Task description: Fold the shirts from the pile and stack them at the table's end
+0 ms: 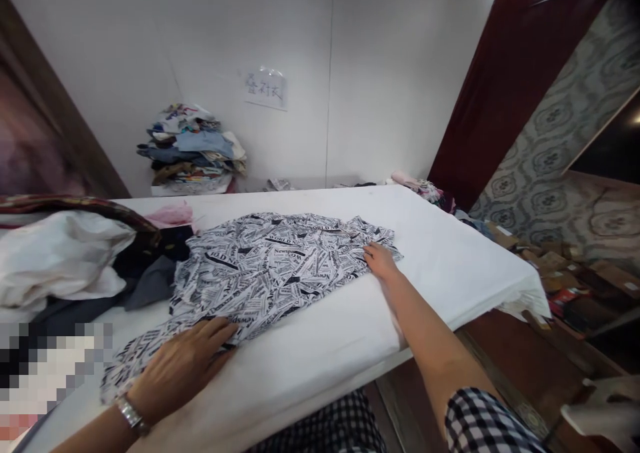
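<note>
The left hand (pixel 183 366) is lying flat, fingers spread, pressing down the near end of a black-and-white printed shirt (pixel 270 266) close to the table's front edge; it is gripping nothing. The right hand (pixel 381 261) is resting open, palm down, on the shirt's far right edge, apparently pinning the cloth smooth. The shirt is lying spread across the middle of the white table (pixel 450 253). A heap of loose clothes (pixel 70 259) is crowding the table's left end, touching the shirt. A stack of folded garments (pixel 193 147) is sitting beyond the far edge, against the wall, under a paper sign (pixel 266 89).
</note>
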A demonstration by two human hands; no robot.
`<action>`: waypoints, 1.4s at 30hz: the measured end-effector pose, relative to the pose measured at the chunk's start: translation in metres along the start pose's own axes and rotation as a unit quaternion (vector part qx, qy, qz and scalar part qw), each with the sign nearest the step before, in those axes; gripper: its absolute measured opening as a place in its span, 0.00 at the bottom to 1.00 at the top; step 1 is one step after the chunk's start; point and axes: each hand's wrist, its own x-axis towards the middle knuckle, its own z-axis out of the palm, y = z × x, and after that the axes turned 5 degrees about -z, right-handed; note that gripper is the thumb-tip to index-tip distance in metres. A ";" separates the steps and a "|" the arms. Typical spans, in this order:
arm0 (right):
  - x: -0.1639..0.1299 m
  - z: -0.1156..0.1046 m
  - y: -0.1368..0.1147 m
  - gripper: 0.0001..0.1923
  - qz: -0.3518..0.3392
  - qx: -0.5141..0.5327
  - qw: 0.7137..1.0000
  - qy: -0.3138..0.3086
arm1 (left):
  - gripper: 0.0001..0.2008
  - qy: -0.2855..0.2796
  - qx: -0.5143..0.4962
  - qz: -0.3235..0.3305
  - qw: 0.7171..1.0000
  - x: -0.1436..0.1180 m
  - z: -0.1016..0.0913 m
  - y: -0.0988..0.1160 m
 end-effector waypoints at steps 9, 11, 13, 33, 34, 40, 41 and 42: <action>-0.011 -0.018 0.008 0.20 -0.099 0.117 0.986 0.072 | 0.28 -0.036 0.104 -0.022 0.994 -0.005 -0.010 0.020; -0.025 -0.024 0.012 0.24 -0.152 0.121 0.980 0.032 | 0.28 -0.048 0.109 -0.030 0.992 -0.001 -0.010 0.019; -0.037 -0.030 0.016 0.26 -0.181 0.103 0.978 -0.010 | 0.28 -0.062 0.103 -0.041 0.992 0.004 -0.011 0.015; -0.070 -0.053 0.039 0.19 -0.206 -0.009 0.979 -0.005 | 0.19 -0.024 0.063 -0.020 0.998 -0.021 -0.017 0.017; -0.079 -0.052 0.043 0.19 -0.212 -0.006 0.977 0.002 | 0.19 -0.025 0.059 -0.015 0.998 -0.026 -0.016 0.018; -0.108 -0.044 0.050 0.20 -0.212 0.009 0.976 0.046 | 0.16 -0.039 0.043 -0.015 0.998 -0.036 -0.006 0.019; -0.109 -0.042 0.051 0.20 -0.209 0.007 0.977 0.044 | 0.16 -0.040 0.039 -0.020 0.998 -0.036 -0.005 0.019; -0.109 -0.041 0.053 0.20 -0.206 0.004 0.978 0.038 | 0.16 -0.041 0.032 -0.026 0.998 -0.037 -0.005 0.020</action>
